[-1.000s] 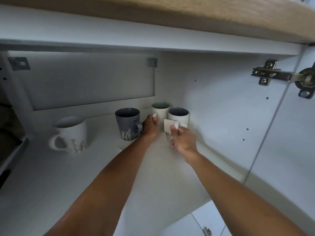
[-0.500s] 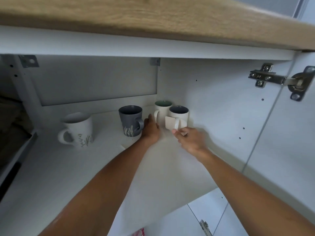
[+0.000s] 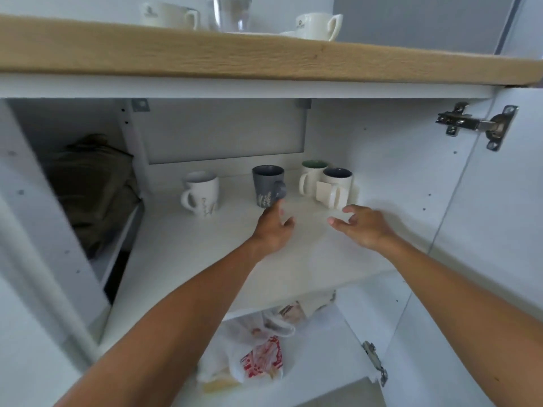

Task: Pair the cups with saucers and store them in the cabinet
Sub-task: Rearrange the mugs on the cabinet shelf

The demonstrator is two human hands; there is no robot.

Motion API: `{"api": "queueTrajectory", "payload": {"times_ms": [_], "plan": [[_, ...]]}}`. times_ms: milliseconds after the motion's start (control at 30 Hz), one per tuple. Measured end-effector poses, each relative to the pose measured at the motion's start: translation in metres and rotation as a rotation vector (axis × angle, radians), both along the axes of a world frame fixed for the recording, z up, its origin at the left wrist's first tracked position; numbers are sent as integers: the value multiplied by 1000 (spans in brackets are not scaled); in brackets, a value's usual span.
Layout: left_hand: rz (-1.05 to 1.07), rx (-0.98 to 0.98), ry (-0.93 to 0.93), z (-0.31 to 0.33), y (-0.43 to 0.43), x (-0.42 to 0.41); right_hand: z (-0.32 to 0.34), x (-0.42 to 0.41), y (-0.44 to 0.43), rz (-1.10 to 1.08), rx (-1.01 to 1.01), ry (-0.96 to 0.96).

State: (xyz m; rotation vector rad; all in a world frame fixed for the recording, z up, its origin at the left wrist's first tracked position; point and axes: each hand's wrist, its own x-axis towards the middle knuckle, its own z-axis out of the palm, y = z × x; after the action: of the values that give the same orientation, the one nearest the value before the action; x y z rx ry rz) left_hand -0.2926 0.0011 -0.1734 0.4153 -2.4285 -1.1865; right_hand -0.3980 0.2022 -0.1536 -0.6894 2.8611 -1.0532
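1. Your left hand (image 3: pixel 274 227) hangs above the cabinet shelf (image 3: pixel 205 259), fingers loosely spread and curled, gripping nothing; fingertips sit just in front of the grey mug (image 3: pixel 268 185)
2. Your right hand (image 3: pixel 363 226) is likewise slack and empty, thumb and fingers parted, near the blue-lined white mug (image 3: pixel 338 186) but apart from it
3. Four mugs stand upright on the shelf, long axes vertical, mouths up: floral white mug (image 3: pixel 202 193) at left with handle pointing left; grey mug mid-shelf, handle to its right; green-lined white mug (image 3: pixel 312 175) at the back right corner, handle left; blue-lined mug just in front of it, handle toward you
4. A pale square piece (image 3: pixel 323 190) leans by the blue-lined mug's handle; cannot tell what it is
5. No saucer clearly visible under any mug, so pairing looks unfinished, in my judgement
6. More cups (image 3: pixel 318 24) wait on the wooden countertop (image 3: pixel 264 57) above
7. Risk: the two right mugs stand touching or nearly so; a careless knuckle could knock them together and chip them
8. Risk: your left fingertips could catch the grey mug's handle and spin or tip it
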Motion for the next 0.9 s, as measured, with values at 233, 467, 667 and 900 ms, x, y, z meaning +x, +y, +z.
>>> {"api": "queueTrajectory", "payload": {"times_ms": [233, 467, 667, 900], "plan": [[184, 48, 53, 0, -62, 61, 10, 25, -51, 106, -13, 11], [479, -41, 233, -1, -117, 83, 9, 17, -112, 162, -24, -7], [710, 81, 319, -11, -135, 76, 1, 9, -150, 149, -191, -68], [713, 142, 328, -11, -159, 54, 3, 4, -165, 143, -485, -401]]}}
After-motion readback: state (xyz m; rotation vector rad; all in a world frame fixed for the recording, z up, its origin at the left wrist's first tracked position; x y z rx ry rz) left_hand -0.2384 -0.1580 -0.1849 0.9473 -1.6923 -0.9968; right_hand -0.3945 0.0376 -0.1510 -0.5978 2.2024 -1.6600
